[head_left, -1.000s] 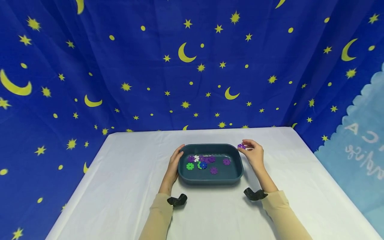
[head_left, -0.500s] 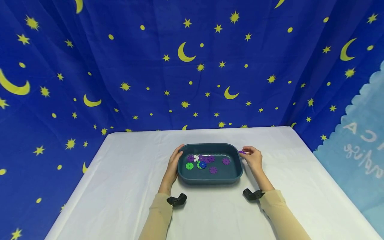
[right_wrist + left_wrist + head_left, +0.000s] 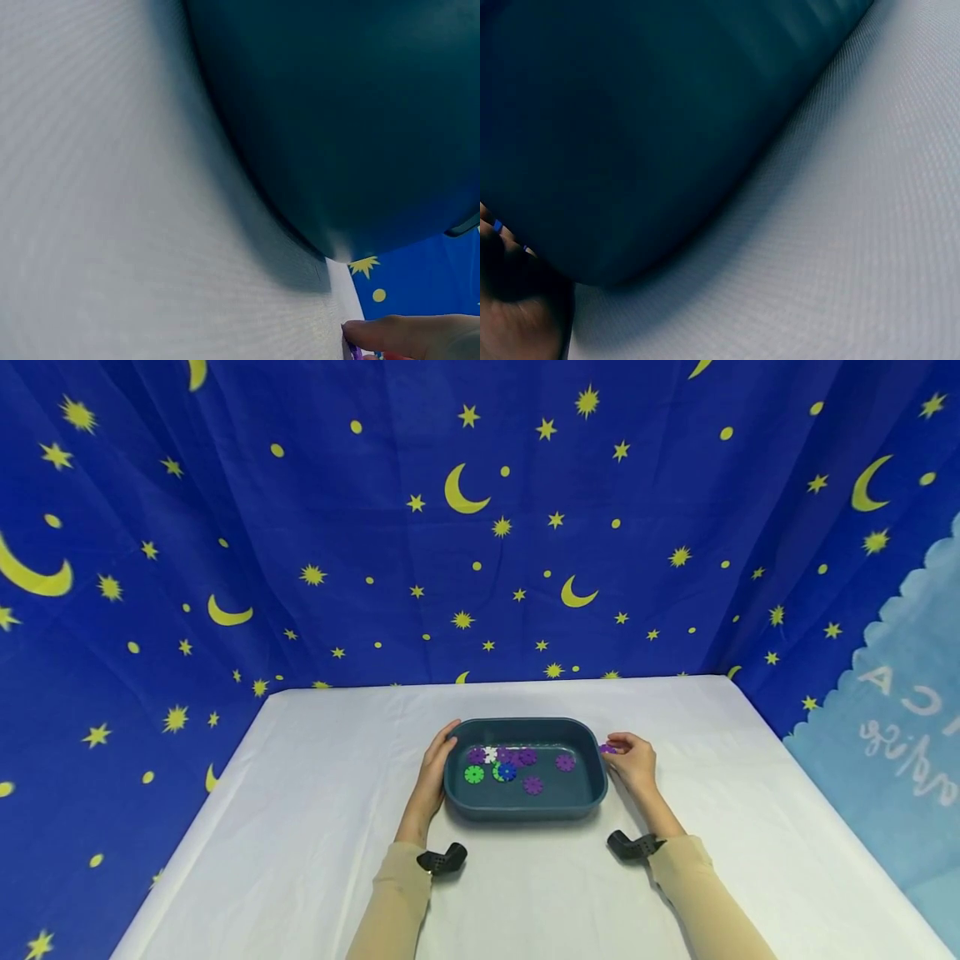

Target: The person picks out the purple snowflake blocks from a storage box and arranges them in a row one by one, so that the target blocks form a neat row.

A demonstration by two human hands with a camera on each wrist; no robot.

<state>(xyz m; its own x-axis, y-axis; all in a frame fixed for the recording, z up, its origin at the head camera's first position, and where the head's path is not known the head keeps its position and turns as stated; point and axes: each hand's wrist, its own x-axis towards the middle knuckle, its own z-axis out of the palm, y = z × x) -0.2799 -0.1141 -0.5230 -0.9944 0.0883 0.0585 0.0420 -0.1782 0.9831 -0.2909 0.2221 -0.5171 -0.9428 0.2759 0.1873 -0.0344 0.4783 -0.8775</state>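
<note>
A dark teal plastic basin (image 3: 525,814) stands on the white cloth. Inside it lie several flower-shaped discs: purple ones such as a disc (image 3: 533,786) near the front, a green disc (image 3: 474,774), a blue disc (image 3: 507,772) overlapping another green one, and a white disc (image 3: 491,755). My left hand (image 3: 430,777) holds the basin's left side, fingertips at the rim; its thumb is hard to make out. Just outside the right rim, my right hand (image 3: 633,766) pinches a purple flower disc (image 3: 607,749), partly hidden by the fingers. In the right wrist view that disc (image 3: 355,350) shows only its edge.
The white-covered table (image 3: 337,827) ends at the back against a blue curtain (image 3: 390,635) with yellow stars and moons. A light blue panel (image 3: 892,727) with white lettering hangs at the right. A black device (image 3: 444,859) is strapped to each wrist.
My right hand has moved down and slightly nearer the basin, bringing the purple disc from above the right rim to beside it. The left hand and the basin hold still.
</note>
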